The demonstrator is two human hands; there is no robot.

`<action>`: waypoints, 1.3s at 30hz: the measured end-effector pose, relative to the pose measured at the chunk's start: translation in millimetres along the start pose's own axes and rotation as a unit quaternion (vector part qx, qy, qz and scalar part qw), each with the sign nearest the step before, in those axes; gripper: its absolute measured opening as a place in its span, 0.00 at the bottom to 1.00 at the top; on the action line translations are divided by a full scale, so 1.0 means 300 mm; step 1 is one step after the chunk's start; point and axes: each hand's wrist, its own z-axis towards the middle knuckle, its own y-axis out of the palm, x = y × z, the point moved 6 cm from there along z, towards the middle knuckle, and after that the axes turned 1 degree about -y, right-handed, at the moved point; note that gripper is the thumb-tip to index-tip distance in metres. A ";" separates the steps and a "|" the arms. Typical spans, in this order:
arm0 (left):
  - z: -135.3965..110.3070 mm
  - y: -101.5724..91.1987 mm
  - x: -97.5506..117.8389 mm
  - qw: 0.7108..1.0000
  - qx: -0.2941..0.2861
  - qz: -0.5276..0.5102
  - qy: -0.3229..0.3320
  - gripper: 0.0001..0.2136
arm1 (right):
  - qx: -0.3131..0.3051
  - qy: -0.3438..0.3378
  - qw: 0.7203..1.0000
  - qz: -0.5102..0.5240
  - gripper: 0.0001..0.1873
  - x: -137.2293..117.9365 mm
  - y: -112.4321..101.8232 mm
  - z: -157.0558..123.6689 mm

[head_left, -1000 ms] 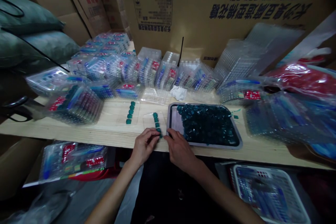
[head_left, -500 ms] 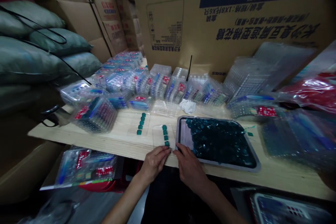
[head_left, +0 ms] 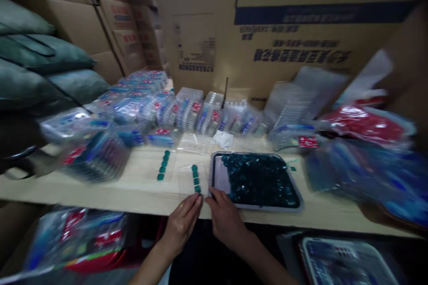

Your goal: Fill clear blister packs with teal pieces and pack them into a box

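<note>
My left hand is closed in a pinch at the near end of a short row of dark green blocks. What sits between its fingertips is too small and blurred to name. That row lies on a thin clear plastic sheet or tray. My right hand is beside the near left corner of a grey tray, its thumb and forefinger slightly apart and nothing visible between them. Shiny dark green, sticky-looking material fills most of the tray. Farther left, a second row of green blocks lies on another clear piece.
Clear packs with blue and red contents line the back of the table, and a stack stands left. A crumpled white tissue lies behind the tray. Bagged packs crowd the right. A large carton stands behind.
The whole view has shifted, so the table and both hands appear farther left. My hands keep nearly the same places by the block row and the tray corner.
</note>
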 end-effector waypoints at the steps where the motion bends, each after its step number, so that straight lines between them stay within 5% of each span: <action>1: -0.003 0.001 -0.006 1.000 -0.006 0.001 0.003 0.25 | -0.002 0.004 1.000 0.001 0.23 -0.002 -0.007 0.002; 7: 0.015 0.014 -0.057 0.999 0.008 0.006 0.030 0.22 | 0.002 0.017 1.000 0.017 0.20 -0.008 -0.039 0.011; 12: 0.050 0.030 -0.083 1.000 0.025 0.009 -0.011 0.14 | 0.010 0.006 1.000 0.018 0.24 -0.014 -0.046 0.009; 22: -0.019 0.086 -0.182 0.999 -0.005 -0.025 0.027 0.28 | 0.018 -0.029 0.998 -0.061 0.15 -0.024 -0.078 0.036; 27: -0.009 0.077 -0.158 0.999 -0.008 -0.045 0.025 0.23 | 0.034 -0.031 0.997 -0.069 0.14 -0.020 -0.075 0.042; 32: 0.069 -0.050 -0.157 0.995 0.058 -0.011 -0.075 0.07 | 0.012 -0.014 0.998 -0.052 0.20 -0.039 -0.065 0.028; 36: 0.109 -0.177 -0.363 0.951 0.072 0.111 -0.278 0.10 | -0.020 -0.062 0.997 -0.036 0.21 -0.088 -0.004 -0.007; 39: 0.096 -0.216 -0.502 0.895 -0.005 0.169 -0.413 0.17 | -0.053 -0.101 0.993 -0.032 0.22 -0.129 0.048 -0.044</action>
